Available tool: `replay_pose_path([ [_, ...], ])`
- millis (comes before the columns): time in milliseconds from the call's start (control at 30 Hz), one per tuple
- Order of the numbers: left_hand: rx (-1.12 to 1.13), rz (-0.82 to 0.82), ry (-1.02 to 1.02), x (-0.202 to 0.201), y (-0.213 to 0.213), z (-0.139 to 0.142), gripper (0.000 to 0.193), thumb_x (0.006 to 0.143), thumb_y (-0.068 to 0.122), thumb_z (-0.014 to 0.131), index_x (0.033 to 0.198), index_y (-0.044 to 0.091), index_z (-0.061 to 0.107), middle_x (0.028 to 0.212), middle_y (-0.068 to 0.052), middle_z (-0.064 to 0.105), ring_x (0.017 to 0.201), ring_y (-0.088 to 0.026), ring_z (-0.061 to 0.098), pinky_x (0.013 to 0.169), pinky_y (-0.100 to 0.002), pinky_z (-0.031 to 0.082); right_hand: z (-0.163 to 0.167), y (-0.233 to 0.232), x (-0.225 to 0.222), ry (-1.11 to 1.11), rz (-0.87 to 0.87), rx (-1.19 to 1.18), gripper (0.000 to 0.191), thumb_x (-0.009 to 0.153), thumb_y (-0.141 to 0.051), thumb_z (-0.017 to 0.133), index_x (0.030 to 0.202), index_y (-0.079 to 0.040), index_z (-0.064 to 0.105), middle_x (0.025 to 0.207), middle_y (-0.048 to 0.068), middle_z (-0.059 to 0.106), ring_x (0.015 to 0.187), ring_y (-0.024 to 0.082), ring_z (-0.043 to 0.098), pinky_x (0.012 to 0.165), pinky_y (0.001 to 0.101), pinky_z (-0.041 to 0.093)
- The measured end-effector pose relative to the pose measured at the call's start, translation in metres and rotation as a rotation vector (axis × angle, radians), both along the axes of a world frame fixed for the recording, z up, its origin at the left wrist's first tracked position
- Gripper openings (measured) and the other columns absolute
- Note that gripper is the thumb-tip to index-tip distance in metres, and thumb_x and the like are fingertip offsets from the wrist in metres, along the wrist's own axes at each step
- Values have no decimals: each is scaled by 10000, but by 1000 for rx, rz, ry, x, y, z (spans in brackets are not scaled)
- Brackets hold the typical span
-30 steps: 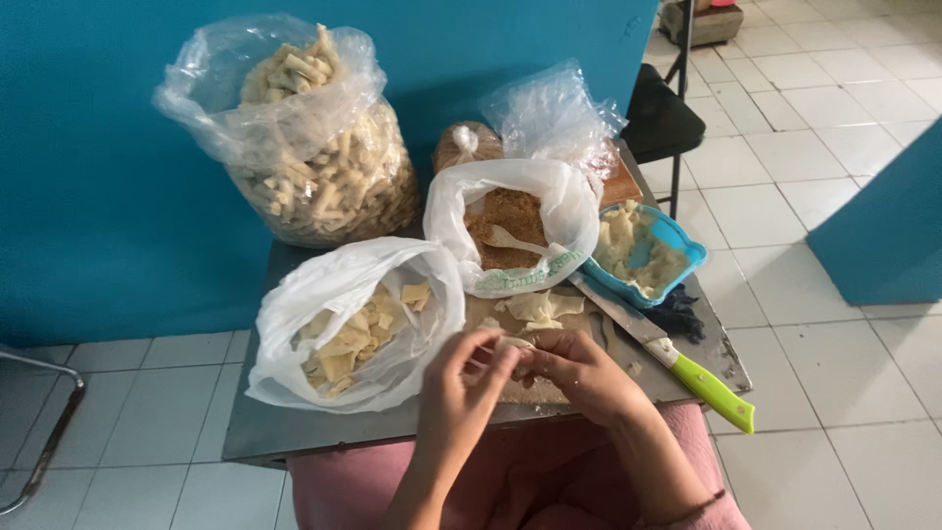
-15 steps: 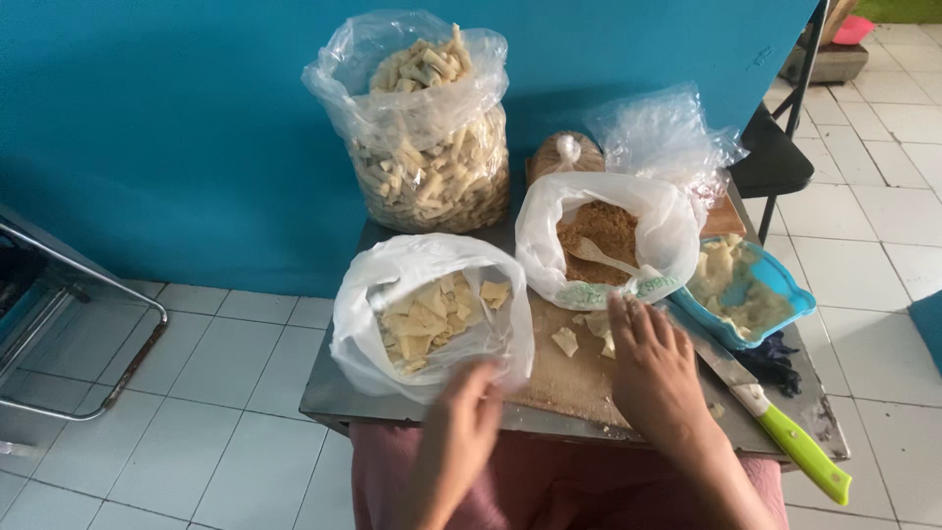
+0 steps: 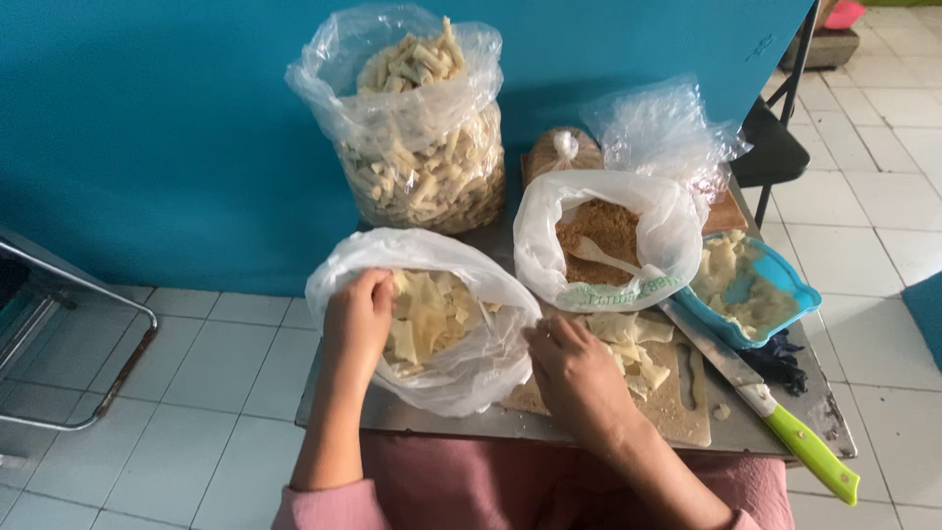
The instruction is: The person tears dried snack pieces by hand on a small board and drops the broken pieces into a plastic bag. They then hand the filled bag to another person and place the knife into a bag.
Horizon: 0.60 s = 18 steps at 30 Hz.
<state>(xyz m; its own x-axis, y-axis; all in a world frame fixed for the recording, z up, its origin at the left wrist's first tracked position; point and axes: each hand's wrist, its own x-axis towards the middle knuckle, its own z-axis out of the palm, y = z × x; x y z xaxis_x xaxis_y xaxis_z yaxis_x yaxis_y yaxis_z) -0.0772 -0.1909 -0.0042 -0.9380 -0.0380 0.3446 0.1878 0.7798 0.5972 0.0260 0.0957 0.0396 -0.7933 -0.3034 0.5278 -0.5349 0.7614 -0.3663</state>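
Note:
My left hand reaches into a white plastic bag of pale square wrappers, its fingers curled on the sheets inside. Whether it grips one is hidden. My right hand rests on the wooden cutting board, fingers bent beside the bag's right edge and just left of a small heap of pale wrapper pieces. Nothing shows in that hand.
A large clear bag of rolled snacks stands at the back. A white bag of brown filling with a spoon sits mid-table, a blue tub of pale paste at right. A green-handled knife lies along the right edge.
My left hand has moved up from the table's front edge into the wrapper bag. My right hand has slid left on the board, toward the bag. The view has shifted a little.

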Motion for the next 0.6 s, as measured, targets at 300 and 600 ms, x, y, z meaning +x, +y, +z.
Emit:
replay_pose_path([
  [300,-175,-29,-112,2,23,-3,410,844,206,723,1243,130,665,1215,-184,687,1125,-418,640,928,-493,518,1,-1,8,20,-47,-11,319,825,-90,690,1136,-25,701,1066,134,665,963,324,644,829,428,535],
  [600,-316,50,56,38,58,36,387,927,101,606,1303,11,624,1235,-261,638,1065,-428,654,873,-501,530,-7,-12,-6,22,-202,-95,155,910,-170,690,1018,-59,699,1042,119,638,997,319,628,854,450,522],
])
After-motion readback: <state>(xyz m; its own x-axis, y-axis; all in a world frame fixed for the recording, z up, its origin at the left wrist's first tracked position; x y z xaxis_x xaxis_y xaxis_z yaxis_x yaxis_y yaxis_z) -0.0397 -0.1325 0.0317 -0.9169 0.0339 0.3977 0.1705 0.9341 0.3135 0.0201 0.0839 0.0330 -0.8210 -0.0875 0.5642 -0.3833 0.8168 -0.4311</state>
